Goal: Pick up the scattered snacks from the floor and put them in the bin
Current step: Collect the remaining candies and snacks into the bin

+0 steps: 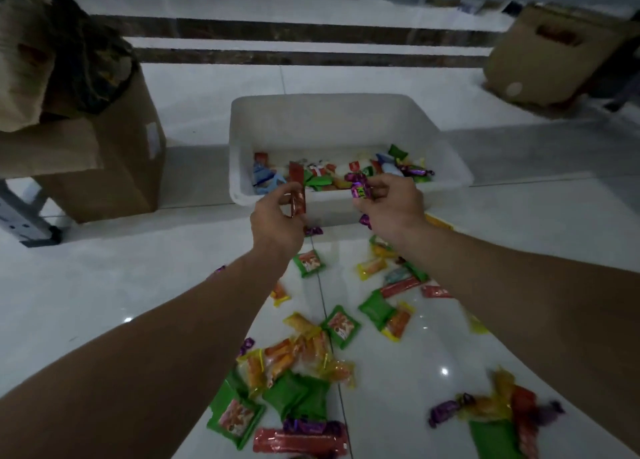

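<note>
A white plastic bin [311, 119] stands on the tiled floor ahead of me, with several wrapped snacks lying on its bottom. My left hand [277, 225] pinches a red stick-shaped snack [298, 192] upright at the bin's near rim. My right hand [389, 204] grips a purple wrapped candy [361, 190] over the same rim. Between my forearms and nearer to me, several green, yellow-orange, red and purple snack packets [341, 325] lie scattered on the floor. A purple candy [313, 231] lies right at the foot of the bin.
A large cardboard box [114, 168] with dark cloth spilling from it stands left of the bin. A second cardboard box [547, 57] leans at the far right. A grey metal foot [24, 219] shows at the left edge. Dark stripes cross the floor behind the bin.
</note>
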### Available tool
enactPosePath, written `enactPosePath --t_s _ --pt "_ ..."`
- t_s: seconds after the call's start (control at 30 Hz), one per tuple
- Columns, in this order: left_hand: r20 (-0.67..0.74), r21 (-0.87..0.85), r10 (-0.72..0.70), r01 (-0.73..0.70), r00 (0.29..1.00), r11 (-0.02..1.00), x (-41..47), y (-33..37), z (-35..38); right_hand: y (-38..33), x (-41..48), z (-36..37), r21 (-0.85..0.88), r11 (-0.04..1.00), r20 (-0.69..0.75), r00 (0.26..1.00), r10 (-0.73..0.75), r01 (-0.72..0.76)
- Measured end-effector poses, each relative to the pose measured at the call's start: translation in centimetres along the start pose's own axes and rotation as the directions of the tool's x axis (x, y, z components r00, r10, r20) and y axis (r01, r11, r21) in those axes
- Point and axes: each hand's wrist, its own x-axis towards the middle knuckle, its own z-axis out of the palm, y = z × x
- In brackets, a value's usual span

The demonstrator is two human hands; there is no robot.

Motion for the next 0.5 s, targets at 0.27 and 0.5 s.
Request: enactPosePath --t_s 0.27,0.5 --pt "0.037 -0.024 0.059 -0.058 0.998 0.998 1.7 1.9 2.2 -1.4 1.0 -1.2 0.03 1.0 -0.062 0.998 -0.008 0.01" --pt "0.031 -0.063 0.037 -0.035 0.999 0.997 6.9 3.3 2.8 -1.8 6.2 0.0 0.022 1.0 -0.05 0.999 -0.005 0.006"
